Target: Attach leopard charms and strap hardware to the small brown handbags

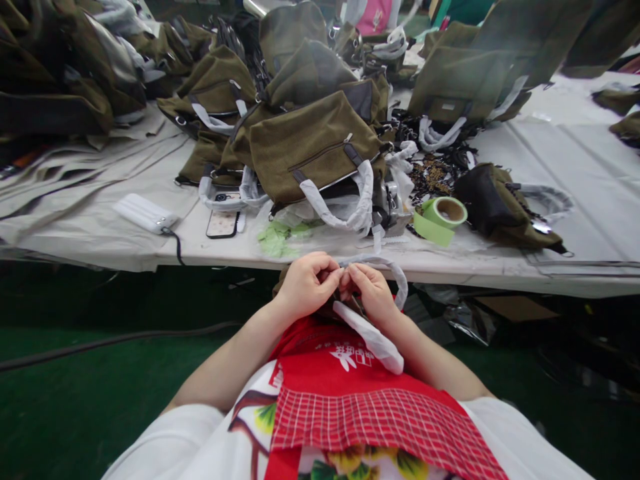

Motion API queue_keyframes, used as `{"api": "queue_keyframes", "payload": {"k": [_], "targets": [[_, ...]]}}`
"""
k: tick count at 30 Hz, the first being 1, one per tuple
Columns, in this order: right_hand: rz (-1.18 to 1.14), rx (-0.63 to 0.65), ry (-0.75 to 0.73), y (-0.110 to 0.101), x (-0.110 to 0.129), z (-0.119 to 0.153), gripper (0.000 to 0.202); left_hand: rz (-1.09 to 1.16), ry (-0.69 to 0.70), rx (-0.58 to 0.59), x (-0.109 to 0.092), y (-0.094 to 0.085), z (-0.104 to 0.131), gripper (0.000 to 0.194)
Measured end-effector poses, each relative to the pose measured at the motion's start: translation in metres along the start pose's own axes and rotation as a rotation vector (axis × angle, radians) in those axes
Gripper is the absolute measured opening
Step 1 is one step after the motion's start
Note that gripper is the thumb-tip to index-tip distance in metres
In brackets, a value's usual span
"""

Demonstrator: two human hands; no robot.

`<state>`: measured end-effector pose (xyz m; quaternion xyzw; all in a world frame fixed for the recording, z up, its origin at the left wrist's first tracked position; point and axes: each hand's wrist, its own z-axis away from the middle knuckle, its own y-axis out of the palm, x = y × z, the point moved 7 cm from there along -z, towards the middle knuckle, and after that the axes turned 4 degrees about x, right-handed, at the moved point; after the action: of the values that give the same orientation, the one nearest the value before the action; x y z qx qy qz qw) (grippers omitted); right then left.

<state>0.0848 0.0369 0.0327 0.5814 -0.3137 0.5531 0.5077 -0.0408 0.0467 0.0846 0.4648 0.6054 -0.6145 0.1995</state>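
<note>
My left hand point(309, 285) and my right hand point(371, 292) meet over my lap at the table's front edge. Both are closed in a pinch, fingertips nearly touching. Whatever small piece sits between them is hidden by the fingers. Beneath them lies an olive handbag point(281, 279), mostly covered by my hands. One of its handles, a white-wrapped strap point(401, 279), arches behind my right hand. A second white-wrapped strap point(369, 337) hangs down over my red apron point(313, 370).
Olive handbags point(315, 150) with wrapped handles are heaped on the table point(560, 273). Near its edge lie a green tape roll point(453, 212), green scraps point(280, 239), a phone point(223, 223), a white power bank point(145, 212) with a cable, and a smaller bag point(500, 207). Chains and dark hardware point(433, 175) are piled behind.
</note>
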Motion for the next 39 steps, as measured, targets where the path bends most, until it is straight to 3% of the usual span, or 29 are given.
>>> {"api": "queue_keyframes", "payload": {"k": [8, 13, 24, 27, 30, 32, 34, 36, 39], "targets": [[0.158, -0.005, -0.065, -0.003, 0.008, 0.003, 0.045, -0.118, 0.049, 0.096, -0.015, 0.005, 0.000, 0.023], [0.175, -0.008, -0.065, -0.002, 0.011, 0.003, 0.046, -0.123, 0.087, 0.056, -0.023, 0.007, 0.003, 0.025], [0.179, 0.052, -0.058, 0.001, 0.008, 0.003, 0.050, -0.089, 0.139, -0.028, -0.017, 0.011, 0.011, 0.029], [0.236, 0.085, -0.052, 0.000, 0.004, 0.002, 0.048, -0.182, 0.121, 0.043, -0.014, 0.009, 0.005, 0.031], [0.499, 0.059, -0.174, 0.000, 0.014, 0.005, 0.041, -0.424, 0.087, 0.062, -0.004, -0.002, -0.007, 0.028], [0.762, 0.014, -0.276, 0.003, 0.026, 0.011, 0.035, -0.567, 0.050, 0.150, 0.007, -0.007, -0.016, 0.025], [0.972, 0.008, -0.296, 0.008, 0.034, 0.019, 0.032, -0.631, 0.019, 0.334, 0.019, -0.008, -0.021, 0.023], [1.102, 0.088, -0.220, 0.015, 0.033, 0.026, 0.032, -0.665, -0.011, 0.517, 0.027, -0.008, -0.020, 0.023], [1.222, 0.326, -0.050, 0.030, 0.018, 0.036, 0.032, -0.769, -0.058, 0.700, 0.030, -0.005, -0.016, 0.033]]}}
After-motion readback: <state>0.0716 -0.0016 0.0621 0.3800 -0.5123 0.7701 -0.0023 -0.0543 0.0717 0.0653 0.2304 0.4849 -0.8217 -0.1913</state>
